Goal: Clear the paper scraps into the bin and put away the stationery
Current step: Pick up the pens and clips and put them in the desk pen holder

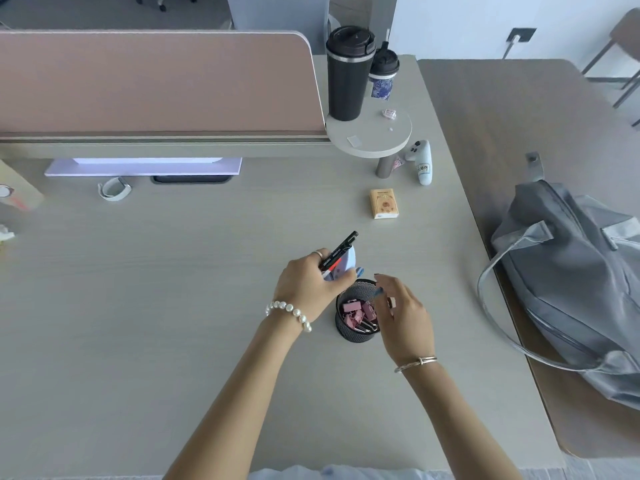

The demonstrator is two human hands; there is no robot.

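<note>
Two hands over pale desk [173,306], near its front edge. Left hand [308,285]: fingers curled round black pens [341,251] and a pale blue item, kind not determinable; pens angled up and away to the right, tips clear of the holder. Pearl bracelet on left wrist. Right hand [403,317]: fingers loosely spread, gripping nothing, hovering just above and right of black mesh pen holder [356,311], partly masking its right rim. Holder upright on desk between the two hands; pink binder clips [358,315] heaped inside. Metal bangle on right wrist. Behind, well apart: small yellow box [384,203] flat on desk. Further back right: round raised shelf [372,133] on a short post, bearing tall black tumbler [348,74], a smaller lidded cup [382,76] touching or just beside it, and small wrapped bits. White controller [420,161] lying beside the post. Rear left: pink divider panel [156,81], white slab beneath its ledge, white band [114,190] on desk in front. Far left edge: crumpled paper scrap [6,232], blurred. Right: grey bag [571,282] slumped on adjoining brown table [502,98], one strap looping over onto pale desk, near right hand but not touching.
</note>
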